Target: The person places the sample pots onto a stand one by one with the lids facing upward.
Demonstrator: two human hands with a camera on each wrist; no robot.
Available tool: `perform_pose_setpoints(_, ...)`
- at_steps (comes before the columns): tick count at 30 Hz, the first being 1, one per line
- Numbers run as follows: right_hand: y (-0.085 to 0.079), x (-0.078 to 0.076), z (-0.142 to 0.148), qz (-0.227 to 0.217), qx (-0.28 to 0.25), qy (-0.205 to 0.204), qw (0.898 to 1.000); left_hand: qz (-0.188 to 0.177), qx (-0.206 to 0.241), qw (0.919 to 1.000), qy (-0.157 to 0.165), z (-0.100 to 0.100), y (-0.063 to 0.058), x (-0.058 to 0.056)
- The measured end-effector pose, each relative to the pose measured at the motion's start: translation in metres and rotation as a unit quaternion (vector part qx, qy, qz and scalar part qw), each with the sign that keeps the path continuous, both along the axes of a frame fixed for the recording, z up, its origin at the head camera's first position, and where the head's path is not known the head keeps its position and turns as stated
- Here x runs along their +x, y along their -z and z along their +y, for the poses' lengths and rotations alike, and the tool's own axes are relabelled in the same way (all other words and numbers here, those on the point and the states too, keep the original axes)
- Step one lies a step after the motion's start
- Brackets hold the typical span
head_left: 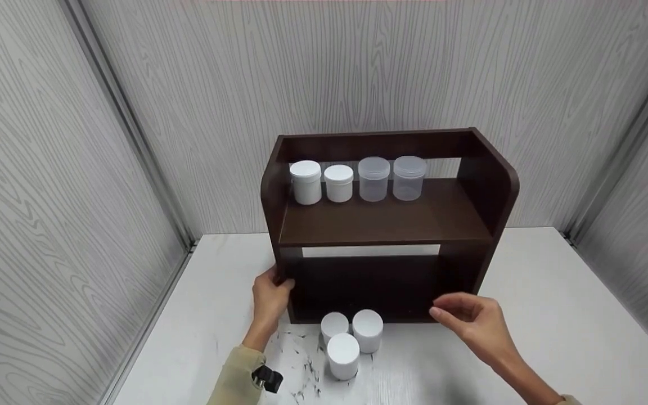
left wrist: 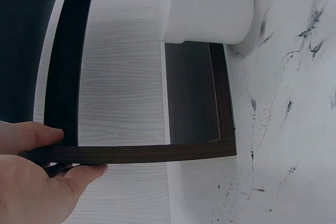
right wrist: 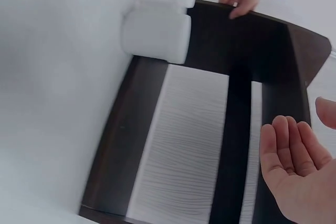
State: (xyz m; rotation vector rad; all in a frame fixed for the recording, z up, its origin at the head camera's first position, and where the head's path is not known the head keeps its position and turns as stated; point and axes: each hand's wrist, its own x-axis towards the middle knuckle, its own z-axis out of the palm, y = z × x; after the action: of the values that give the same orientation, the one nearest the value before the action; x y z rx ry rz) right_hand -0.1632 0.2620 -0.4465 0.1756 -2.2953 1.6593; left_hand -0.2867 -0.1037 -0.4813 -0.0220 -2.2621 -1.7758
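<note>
- Our left hand (head_left: 268, 298) grips the dark shelf (head_left: 386, 225) low on its left side panel (head_left: 271, 214), thumb on the inner face and fingers round the outside.
- We judge the shelf stiff, fairly heavy and perhaps smooth to the touch; the upright panels look the best place to take hold, one on each side.
- Above and to the right of that grip, two lidded white jars (head_left: 306, 184) (head_left: 338, 184) stand loose on the upper board, so we expect any tilt to slide or topple them.
- Right of the grip and nearer us, three more white jars (head_left: 343, 357) cluster on the table (head_left: 228, 281), just in front of the lower board; they look light and rigid, easiest held round the body.
- Farther right of the grip, up beside the white ones, two translucent jars (head_left: 373, 180) (head_left: 409, 179) look like light plastic.
- Our right hand (head_left: 473, 323) holds nothing, fingers gently bent and thumb apart, near the right side panel (head_left: 503, 205).
</note>
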Motion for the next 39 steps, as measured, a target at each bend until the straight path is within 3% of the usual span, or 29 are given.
perform_pose_setpoints(8,0.034,0.004,0.001,-0.059,0.041,-0.028,0.997,0.0,0.0,1.0,0.007,-0.001,0.001,0.002)
perform_pose_setpoints(19,0.06,0.001,-0.006,-0.097,0.043,-0.073,0.992,-0.004,0.006,1.0,0.003,-0.002,0.002,0.001)
perform_pose_setpoints(28,0.07,-0.01,-0.015,-0.075,0.022,-0.126,0.989,-0.007,0.005,1.0,-0.005,-0.001,0.001,0.001)
perform_pose_setpoints(39,0.077,-0.029,-0.034,-0.07,0.036,-0.137,0.987,-0.003,-0.005,1.0,0.004,0.0,0.0,0.001)
